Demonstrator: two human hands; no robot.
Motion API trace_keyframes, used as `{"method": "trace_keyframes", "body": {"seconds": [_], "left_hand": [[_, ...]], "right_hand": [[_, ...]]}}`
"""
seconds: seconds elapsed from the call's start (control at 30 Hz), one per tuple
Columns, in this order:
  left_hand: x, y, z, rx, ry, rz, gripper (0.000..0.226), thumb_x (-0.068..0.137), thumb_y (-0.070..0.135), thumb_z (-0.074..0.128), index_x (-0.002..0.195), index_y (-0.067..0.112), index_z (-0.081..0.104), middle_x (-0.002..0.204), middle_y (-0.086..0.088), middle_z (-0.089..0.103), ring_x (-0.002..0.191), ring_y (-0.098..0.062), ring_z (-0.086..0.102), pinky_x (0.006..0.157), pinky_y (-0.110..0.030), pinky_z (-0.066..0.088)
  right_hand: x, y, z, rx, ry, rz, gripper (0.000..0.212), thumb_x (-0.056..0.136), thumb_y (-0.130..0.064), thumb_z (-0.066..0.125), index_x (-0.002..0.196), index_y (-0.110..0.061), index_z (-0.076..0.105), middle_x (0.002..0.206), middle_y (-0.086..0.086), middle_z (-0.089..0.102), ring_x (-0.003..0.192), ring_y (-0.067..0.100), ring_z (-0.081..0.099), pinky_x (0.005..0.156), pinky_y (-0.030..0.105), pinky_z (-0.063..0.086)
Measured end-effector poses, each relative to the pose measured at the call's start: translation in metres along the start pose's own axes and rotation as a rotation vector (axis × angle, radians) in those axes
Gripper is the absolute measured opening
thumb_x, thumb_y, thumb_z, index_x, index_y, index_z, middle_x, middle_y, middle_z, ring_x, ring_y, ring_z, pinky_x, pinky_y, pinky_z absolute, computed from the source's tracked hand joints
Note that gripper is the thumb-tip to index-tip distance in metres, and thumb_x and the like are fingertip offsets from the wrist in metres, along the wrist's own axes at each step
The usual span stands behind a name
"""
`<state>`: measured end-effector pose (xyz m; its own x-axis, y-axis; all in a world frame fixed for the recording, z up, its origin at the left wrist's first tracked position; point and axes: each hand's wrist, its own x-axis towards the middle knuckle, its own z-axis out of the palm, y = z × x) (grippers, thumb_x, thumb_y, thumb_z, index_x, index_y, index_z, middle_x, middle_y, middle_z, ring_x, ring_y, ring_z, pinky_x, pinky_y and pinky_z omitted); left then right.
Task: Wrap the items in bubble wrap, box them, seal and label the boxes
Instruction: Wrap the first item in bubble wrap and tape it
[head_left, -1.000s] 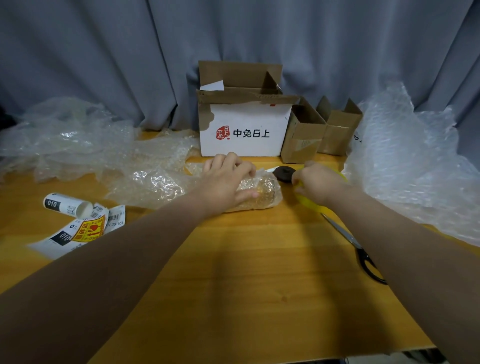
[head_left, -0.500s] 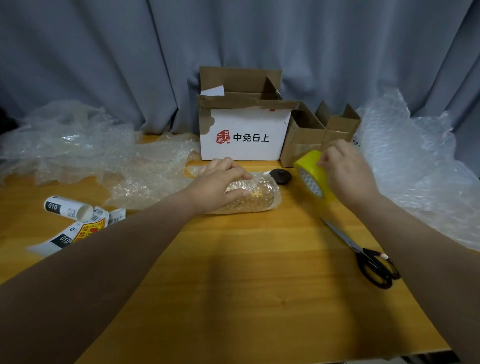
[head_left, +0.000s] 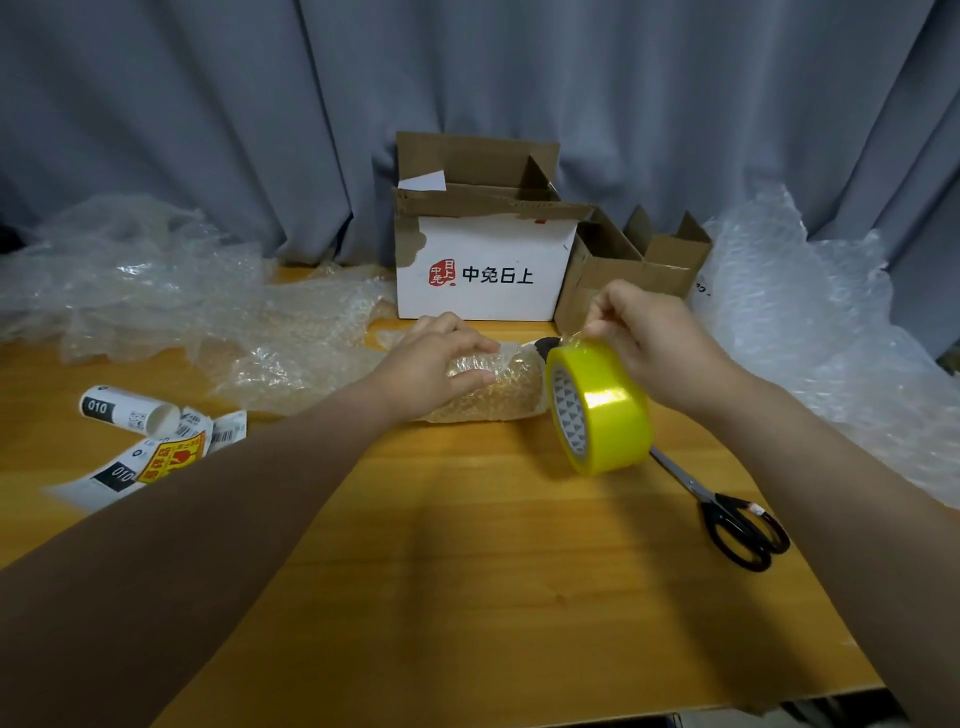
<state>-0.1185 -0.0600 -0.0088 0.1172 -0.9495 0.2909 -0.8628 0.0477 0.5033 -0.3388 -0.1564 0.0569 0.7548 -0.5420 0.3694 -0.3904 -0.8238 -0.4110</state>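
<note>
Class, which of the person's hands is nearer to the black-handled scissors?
Right. The right hand, gripping the yellow tape roll, is just beyond the scissors; the left hand holds the wrapped bundle farther left.

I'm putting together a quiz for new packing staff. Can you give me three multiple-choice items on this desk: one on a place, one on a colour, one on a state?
1. Where do the scissors lie?
A. on the table, right of the tape roll
B. inside a brown box
C. under the label stickers

2. What colour is the tape roll?
A. brown
B. yellow
C. black

3. What state is the white box in?
A. taped shut
B. flattened
C. top open

Answers:
1 A: the scissors rest on the bare wood, just past the roll.
2 B: the roll hanging from the right hand is bright yellow.
3 C: the box's brown flaps stand up and fold outward.
</note>
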Motion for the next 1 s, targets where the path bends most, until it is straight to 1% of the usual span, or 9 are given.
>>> {"method": "trace_keyframes", "body": {"seconds": [0.17, 0.3, 0.47, 0.57, 0.67, 0.8, 0.87, 0.93, 1.0], "left_hand": [[0.003, 0.002, 0.0, 0.001, 0.001, -0.042, 0.035, 0.085, 0.042, 0.063, 0.119, 0.033, 0.058, 0.114, 0.009, 0.049, 0.112, -0.007, 0.035, 0.095, -0.025, 0.03], [0.003, 0.004, -0.001, -0.037, 0.049, -0.033, 0.02, 0.082, 0.034, 0.069, 0.093, 0.028, 0.053, 0.106, 0.005, 0.054, 0.105, -0.013, 0.041, 0.086, -0.029, 0.036], [0.007, -0.002, -0.004, -0.192, -0.031, -0.072, 0.013, 0.08, 0.016, 0.071, 0.089, 0.023, 0.065, 0.118, -0.003, 0.056, 0.116, -0.018, 0.042, 0.105, -0.029, 0.031], [0.007, 0.0, -0.017, -0.42, -0.159, -0.18, 0.024, 0.086, 0.024, 0.061, 0.108, 0.013, 0.064, 0.118, -0.002, 0.053, 0.116, -0.016, 0.044, 0.095, -0.015, 0.037], [0.006, -0.001, -0.02, -0.409, -0.223, -0.156, 0.036, 0.088, 0.025, 0.054, 0.117, 0.004, 0.062, 0.125, -0.008, 0.054, 0.116, -0.014, 0.046, 0.1, -0.018, 0.034], [0.006, 0.009, -0.026, -0.439, -0.196, -0.266, 0.036, 0.098, 0.024, 0.038, 0.107, 0.003, 0.066, 0.111, 0.0, 0.06, 0.109, -0.013, 0.052, 0.103, -0.031, 0.036], [0.004, 0.012, -0.028, -0.466, -0.216, -0.259, 0.045, 0.101, 0.033, 0.031, 0.099, 0.007, 0.068, 0.107, 0.009, 0.06, 0.104, 0.0, 0.05, 0.098, -0.028, 0.032], [0.001, 0.015, -0.029, -0.457, -0.215, -0.234, 0.058, 0.1, 0.046, 0.025, 0.091, 0.012, 0.071, 0.112, 0.014, 0.057, 0.102, 0.009, 0.046, 0.095, -0.024, 0.027], [0.0, 0.016, -0.029, -0.421, -0.218, -0.221, 0.067, 0.094, 0.059, 0.021, 0.089, 0.017, 0.072, 0.119, 0.01, 0.056, 0.109, 0.004, 0.046, 0.097, -0.025, 0.027]], "right_hand": [[0.008, -0.011, 0.009, 0.003, -0.197, 0.044, 0.021, 0.098, -0.017, 0.049, 0.081, -0.028, 0.045, 0.079, -0.008, 0.057, 0.075, 0.009, 0.055, 0.066, 0.025, 0.044], [0.011, -0.018, 0.039, 0.153, -0.195, 0.065, 0.022, 0.099, -0.016, 0.047, 0.081, -0.028, 0.043, 0.073, 0.002, 0.06, 0.063, 0.009, 0.057, 0.054, 0.015, 0.043], [0.024, -0.022, 0.057, 0.269, -0.186, 0.042, 0.021, 0.099, -0.015, 0.046, 0.082, -0.027, 0.043, 0.063, -0.001, 0.061, 0.055, 0.008, 0.06, 0.053, 0.022, 0.051], [0.028, -0.023, 0.06, 0.332, -0.155, 0.034, 0.015, 0.1, -0.015, 0.045, 0.086, -0.021, 0.044, 0.059, -0.004, 0.059, 0.053, 0.002, 0.056, 0.054, 0.017, 0.047], [0.024, -0.024, 0.063, 0.419, -0.147, 0.008, 0.019, 0.1, -0.012, 0.044, 0.084, -0.022, 0.043, 0.067, -0.002, 0.062, 0.064, 0.009, 0.06, 0.065, 0.027, 0.051], [0.013, -0.028, 0.074, 0.6, -0.087, 0.033, 0.019, 0.099, -0.008, 0.044, 0.083, -0.017, 0.045, 0.076, 0.002, 0.066, 0.073, 0.015, 0.063, 0.066, 0.026, 0.051], [0.012, -0.025, 0.076, 0.676, -0.048, 0.123, 0.015, 0.099, -0.01, 0.046, 0.085, -0.016, 0.047, 0.075, 0.006, 0.067, 0.071, 0.023, 0.063, 0.065, 0.031, 0.05], [0.014, -0.021, 0.075, 0.684, -0.031, 0.186, 0.012, 0.098, -0.012, 0.049, 0.086, -0.014, 0.049, 0.068, 0.003, 0.063, 0.063, 0.014, 0.06, 0.061, 0.025, 0.048], [0.018, -0.02, 0.073, 0.65, -0.037, 0.231, 0.011, 0.097, -0.013, 0.052, 0.086, -0.014, 0.05, 0.065, 0.001, 0.061, 0.058, 0.007, 0.058, 0.059, 0.02, 0.046]]}}
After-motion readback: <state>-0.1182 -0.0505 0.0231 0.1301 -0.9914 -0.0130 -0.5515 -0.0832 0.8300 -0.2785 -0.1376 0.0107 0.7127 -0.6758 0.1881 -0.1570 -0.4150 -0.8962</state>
